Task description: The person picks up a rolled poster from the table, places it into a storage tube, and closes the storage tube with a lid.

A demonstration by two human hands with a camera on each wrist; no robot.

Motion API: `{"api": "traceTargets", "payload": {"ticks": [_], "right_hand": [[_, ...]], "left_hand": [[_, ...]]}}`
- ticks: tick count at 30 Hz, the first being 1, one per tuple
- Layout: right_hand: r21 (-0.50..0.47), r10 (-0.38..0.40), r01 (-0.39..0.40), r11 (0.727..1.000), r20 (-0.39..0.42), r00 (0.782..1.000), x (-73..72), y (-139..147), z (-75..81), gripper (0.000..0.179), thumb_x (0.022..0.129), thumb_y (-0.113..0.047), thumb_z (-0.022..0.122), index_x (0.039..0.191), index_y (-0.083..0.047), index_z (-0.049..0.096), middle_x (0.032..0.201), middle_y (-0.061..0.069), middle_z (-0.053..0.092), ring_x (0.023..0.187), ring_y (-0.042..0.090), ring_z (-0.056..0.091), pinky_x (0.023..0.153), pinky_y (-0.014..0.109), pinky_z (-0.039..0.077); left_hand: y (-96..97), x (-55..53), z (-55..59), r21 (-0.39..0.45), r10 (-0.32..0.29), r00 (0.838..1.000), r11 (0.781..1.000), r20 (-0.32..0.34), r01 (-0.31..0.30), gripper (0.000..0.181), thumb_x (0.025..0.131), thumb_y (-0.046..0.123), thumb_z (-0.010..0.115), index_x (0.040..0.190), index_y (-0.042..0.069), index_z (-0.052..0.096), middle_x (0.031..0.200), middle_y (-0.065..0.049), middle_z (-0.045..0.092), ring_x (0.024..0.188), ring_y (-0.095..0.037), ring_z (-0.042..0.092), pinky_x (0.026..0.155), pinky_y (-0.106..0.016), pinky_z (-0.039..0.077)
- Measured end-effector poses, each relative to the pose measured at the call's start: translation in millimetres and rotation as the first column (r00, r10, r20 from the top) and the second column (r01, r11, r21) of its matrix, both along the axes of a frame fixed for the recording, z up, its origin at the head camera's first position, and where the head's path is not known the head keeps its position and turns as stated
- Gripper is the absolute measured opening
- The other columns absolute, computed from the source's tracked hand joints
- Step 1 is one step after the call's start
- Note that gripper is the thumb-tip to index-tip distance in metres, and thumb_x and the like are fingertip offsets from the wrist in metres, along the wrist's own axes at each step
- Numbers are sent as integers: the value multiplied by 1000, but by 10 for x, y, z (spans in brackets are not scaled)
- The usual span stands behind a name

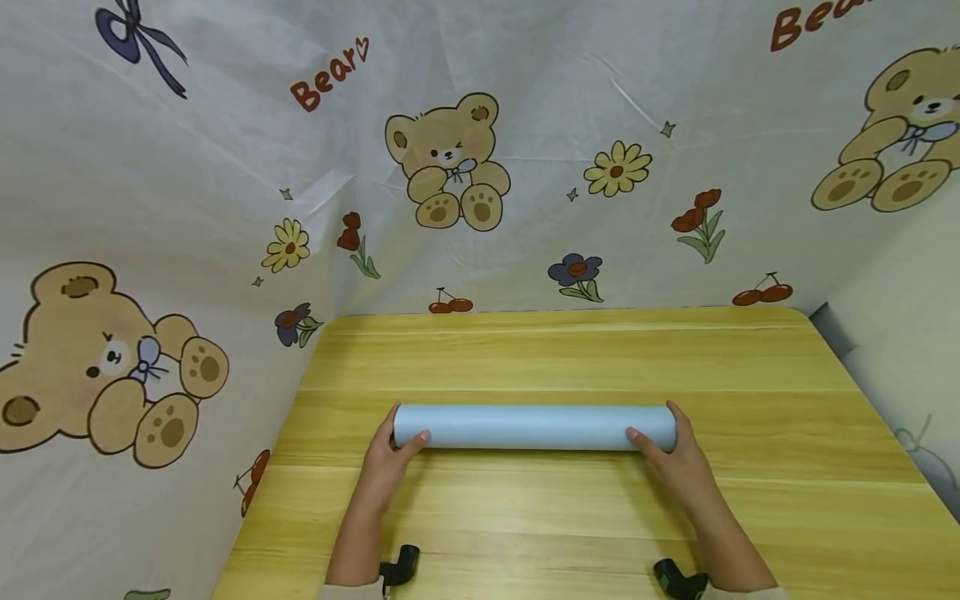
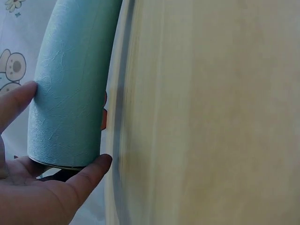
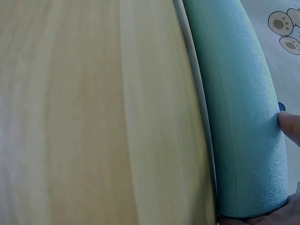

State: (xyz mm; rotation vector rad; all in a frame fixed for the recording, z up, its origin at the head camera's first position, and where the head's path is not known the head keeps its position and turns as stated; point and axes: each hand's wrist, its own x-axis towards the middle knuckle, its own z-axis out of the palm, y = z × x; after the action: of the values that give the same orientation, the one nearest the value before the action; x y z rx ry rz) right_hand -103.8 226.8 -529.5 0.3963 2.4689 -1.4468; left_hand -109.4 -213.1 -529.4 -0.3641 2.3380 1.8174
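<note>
A long light-blue roll (image 1: pixel 532 427) of leather-textured sheet lies crosswise in front of me, close over the wooden table. My left hand (image 1: pixel 386 467) grips its left end, thumb on the near side and fingers round the end and far side. At the other end my right hand (image 1: pixel 681 462) holds it the same way. The left wrist view shows the roll's hollow end (image 2: pixel 61 173) at the palm, with fingertips on both sides of it. In the right wrist view one digit (image 3: pixel 289 125) presses the roll's textured side; most of that hand is out of frame.
The wood-grain table (image 1: pixel 555 525) extends to a straight back edge. A white cloth (image 1: pixel 540 75) printed with bears and flowers hangs behind it and along the left. Beyond the right edge is a pale surface with a thin cable (image 1: pixel 926 446). Black wrist cameras (image 1: pixel 401 567) show below the hands.
</note>
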Motion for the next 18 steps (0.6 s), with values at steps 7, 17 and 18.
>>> {"api": "traceTargets", "payload": {"ticks": [7, 17, 18], "right_hand": [[10, 27, -27, 1000, 7, 1000, 1, -2, -8, 109, 94, -64, 58, 161, -20, -17, 167, 29, 1, 151, 55, 9, 119, 71, 18], [31, 47, -47, 998, -9, 999, -2, -8, -20, 108, 95, -64, 56, 161, -19, -16, 166, 32, 5, 150, 56, 11, 118, 71, 19], [35, 48, -47, 998, -10, 999, -2, -9, -19, 108, 95, -64, 56, 161, -18, -17, 166, 33, 5, 150, 56, 11, 118, 71, 19]], "left_hand": [[-27, -6, -23, -26, -42, 999, 999, -3, 42, 94, 94, 37, 72, 164, 16, 12, 163, -19, 30, 150, -36, 30, 119, -54, 34], [-55, -36, -59, -40, -58, 998, 998, -8, 58, 94, 95, 36, 71, 164, 14, 12, 164, -19, 27, 153, -36, 27, 122, -55, 29], [-59, -40, -69, -41, -62, 998, 997, -7, 61, 94, 95, 37, 71, 164, 14, 11, 165, -19, 26, 153, -36, 26, 122, -55, 28]]}}
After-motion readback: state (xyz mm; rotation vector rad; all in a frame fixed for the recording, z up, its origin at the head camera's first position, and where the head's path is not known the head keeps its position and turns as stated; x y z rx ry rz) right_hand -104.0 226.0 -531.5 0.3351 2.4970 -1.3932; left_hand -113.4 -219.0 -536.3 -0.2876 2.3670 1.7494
